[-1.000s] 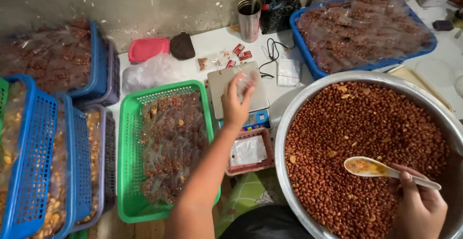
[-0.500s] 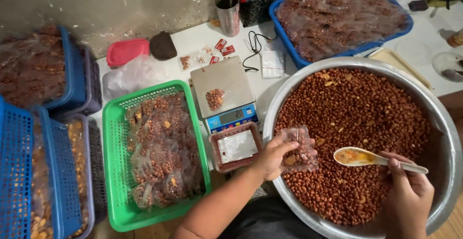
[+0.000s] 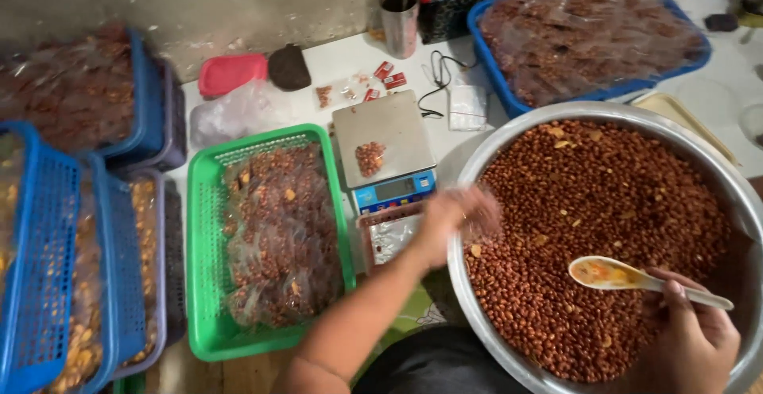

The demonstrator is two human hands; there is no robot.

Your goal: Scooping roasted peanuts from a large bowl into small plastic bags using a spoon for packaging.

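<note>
My right hand (image 3: 690,338) grips a spoon (image 3: 636,276), handle right, bowl left, over the peanuts in the big steel basin (image 3: 477,173). My blurred left hand (image 3: 453,218) sits at the basin's left rim; I cannot tell its grip. Farther left: scale (image 3: 385,141), green basket (image 3: 200,227).

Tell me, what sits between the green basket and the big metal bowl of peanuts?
In the head view, a digital scale with a small peanut packet on it, and below it a small reddish tray.

Both forearms are bare, without sleeves, and dark clothing covers the lap.
</note>
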